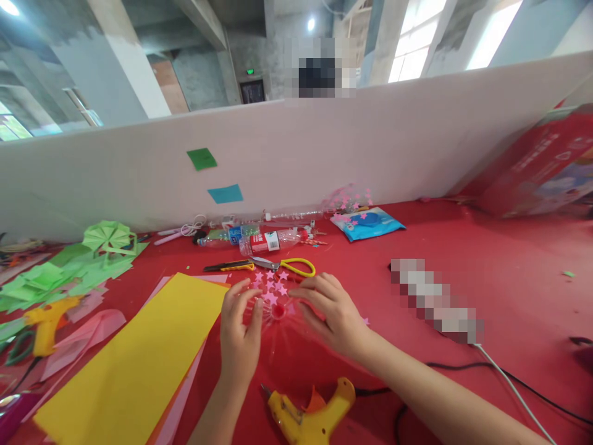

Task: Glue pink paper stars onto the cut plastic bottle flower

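Note:
Between my hands on the red table sits a clear plastic piece cut into thin strips (278, 311), with a reddish round centre and pink stars (270, 285) on its far side. My left hand (241, 327) is at its left edge, fingers curved and apart. On the right, my right hand (331, 312) reaches over the other edge with fingers spread and bent. Both hands touch or hover at the strips; which one cannot be made out. A yellow glue gun (310, 414) lies nearer to me, its nozzle pointing left.
Yellow paper sheets (139, 364) lie at left, beside green paper (50, 278) and another glue gun (46, 324). Beyond my hands are scissors (296, 267), a cutter (229, 266), plastic bottles (266, 242) and a blue packet (370, 225). Cables (514, 395) cross the right side.

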Action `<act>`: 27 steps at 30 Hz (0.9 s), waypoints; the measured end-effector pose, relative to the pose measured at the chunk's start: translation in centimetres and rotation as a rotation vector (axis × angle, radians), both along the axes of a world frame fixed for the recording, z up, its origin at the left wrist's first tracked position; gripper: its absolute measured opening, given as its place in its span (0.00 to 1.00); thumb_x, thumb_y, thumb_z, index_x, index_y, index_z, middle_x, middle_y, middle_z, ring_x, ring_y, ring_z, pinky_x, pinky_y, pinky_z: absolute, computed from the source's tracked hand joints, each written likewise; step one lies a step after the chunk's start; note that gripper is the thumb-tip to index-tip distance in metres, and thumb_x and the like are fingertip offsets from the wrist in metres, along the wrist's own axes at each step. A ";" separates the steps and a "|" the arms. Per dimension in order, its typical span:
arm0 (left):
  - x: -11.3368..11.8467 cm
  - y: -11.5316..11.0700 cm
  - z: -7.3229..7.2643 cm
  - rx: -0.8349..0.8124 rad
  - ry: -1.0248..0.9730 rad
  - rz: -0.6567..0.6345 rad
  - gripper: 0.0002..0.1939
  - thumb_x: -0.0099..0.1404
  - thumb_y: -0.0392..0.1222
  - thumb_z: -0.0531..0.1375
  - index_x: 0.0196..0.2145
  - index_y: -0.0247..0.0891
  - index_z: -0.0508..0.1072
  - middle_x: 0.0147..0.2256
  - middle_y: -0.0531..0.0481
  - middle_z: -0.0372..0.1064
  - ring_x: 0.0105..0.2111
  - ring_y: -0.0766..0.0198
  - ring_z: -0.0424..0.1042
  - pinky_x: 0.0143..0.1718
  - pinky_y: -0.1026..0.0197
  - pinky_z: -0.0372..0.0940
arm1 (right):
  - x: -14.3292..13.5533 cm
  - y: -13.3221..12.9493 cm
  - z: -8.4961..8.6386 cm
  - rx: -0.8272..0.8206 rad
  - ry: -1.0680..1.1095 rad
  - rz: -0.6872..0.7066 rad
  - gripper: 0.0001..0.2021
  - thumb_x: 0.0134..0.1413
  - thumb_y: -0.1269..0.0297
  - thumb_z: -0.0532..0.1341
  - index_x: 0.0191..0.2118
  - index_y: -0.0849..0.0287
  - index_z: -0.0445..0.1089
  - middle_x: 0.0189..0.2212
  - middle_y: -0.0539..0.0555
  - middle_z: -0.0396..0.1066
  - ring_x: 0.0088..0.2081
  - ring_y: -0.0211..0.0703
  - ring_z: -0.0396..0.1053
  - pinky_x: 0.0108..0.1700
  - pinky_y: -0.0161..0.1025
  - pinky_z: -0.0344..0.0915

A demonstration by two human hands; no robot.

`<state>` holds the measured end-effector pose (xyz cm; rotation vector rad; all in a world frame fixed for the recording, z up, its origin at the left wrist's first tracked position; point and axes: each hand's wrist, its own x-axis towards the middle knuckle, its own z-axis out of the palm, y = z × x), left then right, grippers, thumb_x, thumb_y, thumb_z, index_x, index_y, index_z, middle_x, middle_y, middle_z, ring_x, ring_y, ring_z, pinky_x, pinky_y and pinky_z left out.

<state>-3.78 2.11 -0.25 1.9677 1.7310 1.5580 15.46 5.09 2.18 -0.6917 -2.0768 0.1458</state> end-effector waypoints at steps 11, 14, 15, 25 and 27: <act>-0.1 0.1 0.0 -0.004 0.004 -0.002 0.08 0.68 0.44 0.53 0.40 0.42 0.70 0.47 0.45 0.68 0.50 0.56 0.67 0.51 0.51 0.63 | 0.4 0.8 -0.7 0.158 -0.233 0.067 0.12 0.59 0.72 0.55 0.48 0.60 0.69 0.40 0.58 0.70 0.41 0.46 0.62 0.43 0.44 0.63; 0.0 0.1 0.0 -0.003 0.004 -0.003 0.08 0.68 0.43 0.54 0.40 0.42 0.70 0.47 0.45 0.68 0.50 0.57 0.68 0.51 0.52 0.63 | 0.3 0.6 -0.9 0.150 -0.229 0.034 0.13 0.60 0.72 0.55 0.49 0.61 0.68 0.40 0.59 0.70 0.41 0.46 0.62 0.44 0.44 0.63; 0.0 0.1 0.0 -0.004 0.005 -0.004 0.08 0.68 0.43 0.54 0.40 0.42 0.70 0.47 0.45 0.68 0.50 0.57 0.68 0.51 0.52 0.63 | 0.3 0.7 -0.9 0.146 -0.227 0.031 0.13 0.60 0.72 0.55 0.49 0.61 0.68 0.41 0.59 0.70 0.42 0.46 0.62 0.44 0.44 0.63; 0.0 0.1 -0.1 0.010 0.018 -0.008 0.08 0.67 0.43 0.54 0.40 0.41 0.71 0.47 0.44 0.68 0.49 0.57 0.68 0.50 0.51 0.63 | 0.1 0.8 -1.2 0.149 -0.202 0.042 0.08 0.62 0.69 0.56 0.44 0.61 0.70 0.38 0.56 0.71 0.40 0.44 0.62 0.44 0.43 0.62; 0.1 0.1 -0.1 0.011 0.019 -0.003 0.08 0.67 0.43 0.54 0.40 0.41 0.71 0.47 0.44 0.68 0.49 0.57 0.68 0.50 0.52 0.64 | 0.1 0.8 -1.2 0.157 -0.200 0.039 0.07 0.63 0.69 0.55 0.43 0.61 0.70 0.36 0.56 0.71 0.39 0.44 0.62 0.44 0.42 0.62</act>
